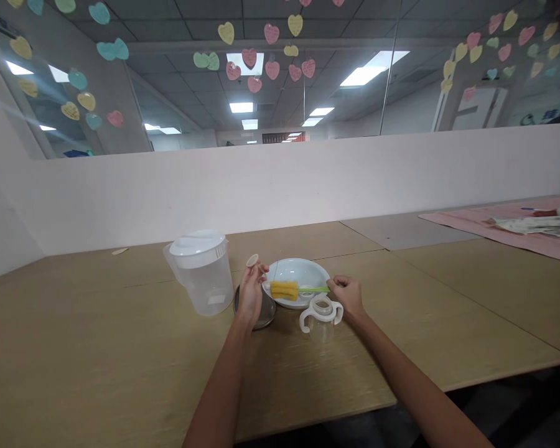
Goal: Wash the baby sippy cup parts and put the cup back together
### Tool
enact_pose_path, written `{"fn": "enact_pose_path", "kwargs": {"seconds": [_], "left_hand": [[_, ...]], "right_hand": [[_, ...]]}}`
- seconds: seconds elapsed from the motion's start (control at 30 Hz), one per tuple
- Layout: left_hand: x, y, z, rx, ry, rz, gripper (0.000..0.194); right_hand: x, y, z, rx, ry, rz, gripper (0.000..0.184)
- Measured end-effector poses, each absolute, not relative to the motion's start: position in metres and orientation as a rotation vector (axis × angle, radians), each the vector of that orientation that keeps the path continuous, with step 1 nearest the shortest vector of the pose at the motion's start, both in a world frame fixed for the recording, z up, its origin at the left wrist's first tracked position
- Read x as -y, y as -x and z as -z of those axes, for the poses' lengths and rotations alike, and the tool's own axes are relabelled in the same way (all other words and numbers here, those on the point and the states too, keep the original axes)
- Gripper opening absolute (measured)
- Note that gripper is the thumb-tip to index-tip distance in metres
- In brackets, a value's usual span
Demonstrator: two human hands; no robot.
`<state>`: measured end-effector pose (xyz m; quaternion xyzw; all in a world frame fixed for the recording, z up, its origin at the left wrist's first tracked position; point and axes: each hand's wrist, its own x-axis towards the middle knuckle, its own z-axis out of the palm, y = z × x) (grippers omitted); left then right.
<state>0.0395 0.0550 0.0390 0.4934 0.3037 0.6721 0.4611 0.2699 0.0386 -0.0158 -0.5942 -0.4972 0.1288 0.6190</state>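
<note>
I note the right hand [348,295] clamped on the green-handled yellow brush [284,290] over the white bowl [303,267], the left hand [251,297] gripping a small round piece [252,260].

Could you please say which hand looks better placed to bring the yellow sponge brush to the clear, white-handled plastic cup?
Probably the right hand: it grips the brush by its green handle near the cup; the left hand is farther off.
</note>
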Motion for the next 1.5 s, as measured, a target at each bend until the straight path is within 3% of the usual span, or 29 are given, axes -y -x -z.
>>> {"fn": "enact_pose_path", "kwargs": {"seconds": [0.13, 0.33, 0.67, 0.9, 1.0, 1.13, 1.23, 1.5], "left_hand": [[-0.054, -0.034, -0.04, -0.891, -1.23, -1.76, 0.033], [-0.053, -0.025, -0.032, -1.47, -1.531, -1.801, 0.033], [-0.058, -0.013, -0.02, -2.22, -1.99, -0.944, 0.028], [-0.057, -0.014, -0.018, -2.247, -2.058, -0.764, 0.024], [-0.051, -0.02, -0.026, -2.256, -2.206, -0.86, 0.028], [-0.042, -0.034, -0.03, -1.843, -2.621, -1.168, 0.027], [-0.038, -0.044, -0.025, -1.508, -2.756, -1.169, 0.026], [-0.042, -0.046, -0.01, -1.438, -2.745, -1.12, 0.03]], "right_hand": [[-0.037, -0.27, 0.015, 1.119, 1.372, -0.245, 0.028], [-0.037, -0.273, 0.015, 0.999, 1.392, -0.13, 0.035], [-0.039, -0.278, 0.016, 0.923, 1.492, 0.014, 0.042], [-0.036, -0.276, 0.016, 0.921, 1.533, 0.023, 0.043], [-0.037, -0.276, 0.016, 0.913, 1.555, 0.037, 0.043], [-0.038, -0.277, 0.017, 0.925, 1.574, 0.038, 0.041], [-0.037, -0.278, 0.017, 0.923, 1.596, 0.05, 0.038], [-0.035, -0.274, 0.016, 0.997, 1.665, 0.169, 0.034]]}}
